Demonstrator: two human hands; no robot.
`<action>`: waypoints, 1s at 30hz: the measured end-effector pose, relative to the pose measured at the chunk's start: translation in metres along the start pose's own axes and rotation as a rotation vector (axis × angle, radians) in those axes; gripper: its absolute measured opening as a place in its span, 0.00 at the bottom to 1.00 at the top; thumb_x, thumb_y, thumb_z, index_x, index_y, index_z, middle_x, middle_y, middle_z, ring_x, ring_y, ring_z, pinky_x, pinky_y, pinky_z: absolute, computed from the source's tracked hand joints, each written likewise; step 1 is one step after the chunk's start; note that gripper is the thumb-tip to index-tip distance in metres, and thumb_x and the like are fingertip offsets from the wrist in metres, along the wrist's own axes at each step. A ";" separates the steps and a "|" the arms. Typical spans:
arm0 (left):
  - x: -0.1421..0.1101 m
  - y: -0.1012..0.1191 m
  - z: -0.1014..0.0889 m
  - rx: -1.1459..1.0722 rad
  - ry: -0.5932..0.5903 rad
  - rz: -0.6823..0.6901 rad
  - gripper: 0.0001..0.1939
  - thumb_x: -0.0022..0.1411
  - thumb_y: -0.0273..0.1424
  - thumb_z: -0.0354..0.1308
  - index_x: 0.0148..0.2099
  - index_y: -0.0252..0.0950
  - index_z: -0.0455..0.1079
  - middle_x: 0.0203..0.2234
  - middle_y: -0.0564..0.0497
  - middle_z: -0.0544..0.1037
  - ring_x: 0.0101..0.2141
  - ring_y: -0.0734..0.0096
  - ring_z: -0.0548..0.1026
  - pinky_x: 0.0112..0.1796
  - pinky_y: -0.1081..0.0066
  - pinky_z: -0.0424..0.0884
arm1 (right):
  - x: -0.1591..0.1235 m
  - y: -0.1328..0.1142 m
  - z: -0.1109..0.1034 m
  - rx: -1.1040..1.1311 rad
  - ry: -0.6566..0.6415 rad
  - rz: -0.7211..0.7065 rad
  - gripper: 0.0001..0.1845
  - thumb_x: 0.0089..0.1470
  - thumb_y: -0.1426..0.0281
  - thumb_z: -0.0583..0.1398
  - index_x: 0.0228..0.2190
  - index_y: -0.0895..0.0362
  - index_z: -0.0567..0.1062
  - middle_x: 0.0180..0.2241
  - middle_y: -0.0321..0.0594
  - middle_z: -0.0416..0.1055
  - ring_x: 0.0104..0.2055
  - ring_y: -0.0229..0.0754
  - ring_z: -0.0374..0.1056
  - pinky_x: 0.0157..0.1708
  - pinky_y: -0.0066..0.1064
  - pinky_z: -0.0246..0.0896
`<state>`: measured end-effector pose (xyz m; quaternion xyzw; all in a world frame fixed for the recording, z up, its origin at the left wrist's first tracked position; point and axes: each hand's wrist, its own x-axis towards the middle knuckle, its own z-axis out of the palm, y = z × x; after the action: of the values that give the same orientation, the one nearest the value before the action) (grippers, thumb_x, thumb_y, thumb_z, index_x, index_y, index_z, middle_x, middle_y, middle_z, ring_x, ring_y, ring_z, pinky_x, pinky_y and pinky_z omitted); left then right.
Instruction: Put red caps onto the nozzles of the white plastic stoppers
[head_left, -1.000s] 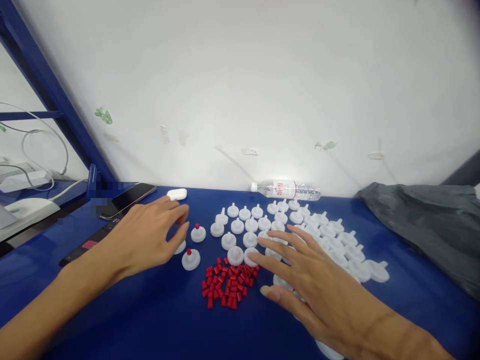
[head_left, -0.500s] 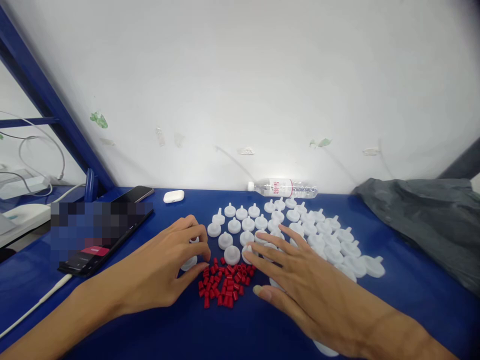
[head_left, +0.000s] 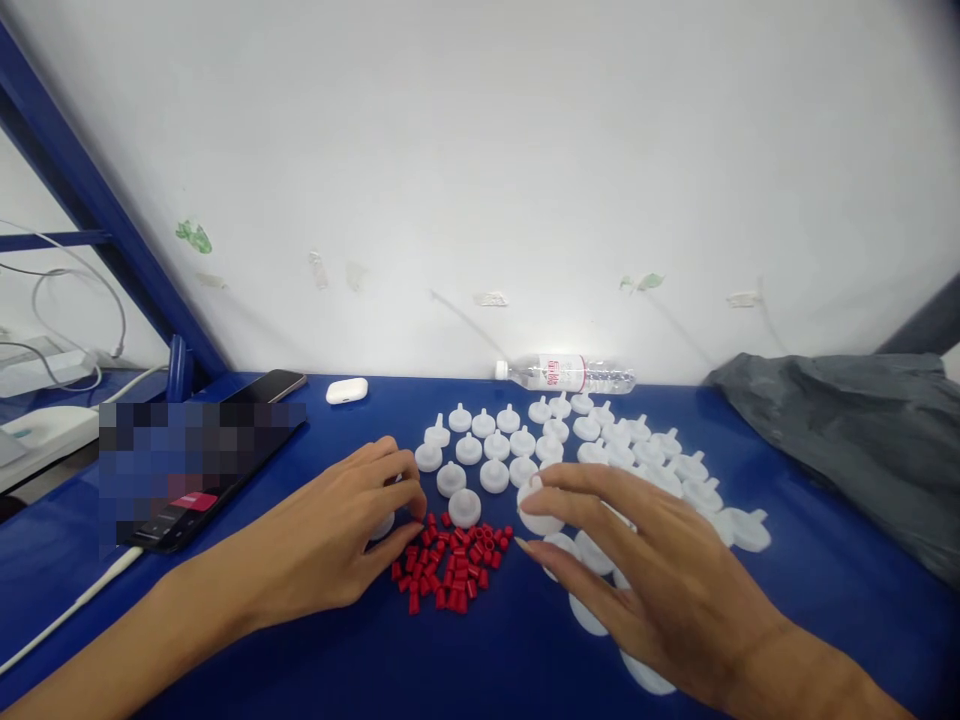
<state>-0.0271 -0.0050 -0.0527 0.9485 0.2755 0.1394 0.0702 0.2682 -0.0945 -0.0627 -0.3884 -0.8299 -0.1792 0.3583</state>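
My left hand (head_left: 360,530) is at the left edge of a pile of small red caps (head_left: 454,565). Its fingers are curled, with thumb and index tips almost meeting; anything between them is too small to make out. Behind those fingers a white spouted cap (head_left: 381,527) is partly hidden. Arched over another white nozzle cap (head_left: 541,510), my right hand (head_left: 630,560) touches it with its fingertips, the thumb apart from the fingers. Several more white nozzle caps (head_left: 495,475) stand spout-up behind the red pile, and others lie partly under my right hand.
A clear plastic bottle (head_left: 562,373) lies along the wall. Left of it are a white earbud case (head_left: 346,391) and a phone (head_left: 161,530) with a white cable (head_left: 82,605). A dark plastic bag (head_left: 832,430) covers the table's right side.
My right hand has drawn back to the right, its fingers bending more, and a white nozzle cap has slid right with it. My left hand has barely moved.
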 end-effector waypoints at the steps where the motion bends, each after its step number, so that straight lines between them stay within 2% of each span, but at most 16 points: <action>1: 0.001 0.000 0.000 -0.005 0.027 0.010 0.07 0.75 0.25 0.56 0.45 0.41 0.73 0.42 0.52 0.77 0.43 0.63 0.72 0.43 0.64 0.68 | -0.001 -0.001 0.001 0.015 -0.003 0.005 0.09 0.76 0.69 0.57 0.50 0.53 0.77 0.49 0.41 0.81 0.44 0.42 0.81 0.44 0.35 0.77; 6: 0.003 0.007 0.006 -0.022 0.246 0.157 0.06 0.77 0.26 0.56 0.52 0.43 0.69 0.41 0.55 0.82 0.41 0.69 0.76 0.46 0.65 0.71 | 0.001 -0.004 0.003 0.146 -0.066 -0.033 0.14 0.71 0.78 0.58 0.54 0.55 0.76 0.52 0.43 0.80 0.50 0.44 0.78 0.51 0.38 0.76; 9: 0.002 0.017 0.014 -0.022 0.395 0.266 0.09 0.76 0.24 0.58 0.55 0.40 0.70 0.42 0.54 0.83 0.42 0.71 0.79 0.49 0.66 0.73 | 0.003 -0.007 0.004 0.140 -0.097 -0.049 0.13 0.70 0.78 0.59 0.53 0.55 0.75 0.53 0.42 0.81 0.49 0.45 0.78 0.52 0.39 0.77; 12: 0.001 0.027 0.023 -0.030 0.477 0.297 0.11 0.76 0.24 0.59 0.57 0.38 0.73 0.41 0.51 0.84 0.42 0.71 0.80 0.48 0.67 0.75 | 0.001 -0.008 0.004 0.139 -0.129 -0.078 0.15 0.70 0.79 0.58 0.54 0.56 0.74 0.56 0.44 0.81 0.50 0.45 0.78 0.55 0.41 0.77; 18: -0.003 0.027 0.033 -0.034 0.469 0.289 0.17 0.73 0.20 0.60 0.60 0.39 0.74 0.43 0.47 0.83 0.41 0.67 0.77 0.42 0.63 0.76 | -0.004 -0.005 0.006 0.179 -0.140 -0.138 0.21 0.66 0.82 0.58 0.58 0.58 0.73 0.59 0.47 0.79 0.52 0.45 0.77 0.55 0.40 0.78; 21: -0.002 0.024 0.036 -0.067 0.470 0.286 0.18 0.72 0.20 0.62 0.60 0.40 0.74 0.43 0.48 0.83 0.41 0.67 0.76 0.42 0.64 0.76 | -0.004 -0.006 0.007 0.171 -0.113 -0.142 0.18 0.68 0.81 0.59 0.57 0.59 0.73 0.59 0.46 0.79 0.53 0.47 0.77 0.57 0.39 0.78; 24: 0.001 0.024 0.040 -0.070 0.503 0.292 0.19 0.73 0.23 0.63 0.63 0.37 0.72 0.42 0.48 0.82 0.42 0.66 0.76 0.43 0.64 0.77 | -0.002 -0.009 0.008 0.184 -0.091 -0.117 0.13 0.72 0.77 0.58 0.56 0.60 0.73 0.55 0.44 0.81 0.52 0.45 0.78 0.55 0.34 0.78; 27: 0.002 0.027 0.044 -0.066 0.475 0.261 0.13 0.75 0.23 0.59 0.59 0.38 0.71 0.40 0.48 0.82 0.41 0.63 0.74 0.43 0.61 0.77 | -0.001 -0.010 0.008 0.196 -0.068 -0.091 0.12 0.74 0.76 0.56 0.55 0.59 0.73 0.53 0.41 0.82 0.51 0.42 0.79 0.56 0.33 0.77; 30: 0.001 0.033 0.044 -0.118 0.401 0.232 0.09 0.76 0.23 0.53 0.53 0.40 0.70 0.36 0.48 0.79 0.38 0.62 0.72 0.38 0.58 0.74 | 0.000 -0.011 0.007 0.223 -0.023 -0.128 0.10 0.73 0.77 0.54 0.51 0.56 0.73 0.53 0.41 0.83 0.51 0.40 0.80 0.57 0.31 0.76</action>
<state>0.0030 -0.0344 -0.0878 0.9214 0.1646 0.3480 0.0527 0.2562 -0.0976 -0.0677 -0.2942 -0.8719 -0.1038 0.3776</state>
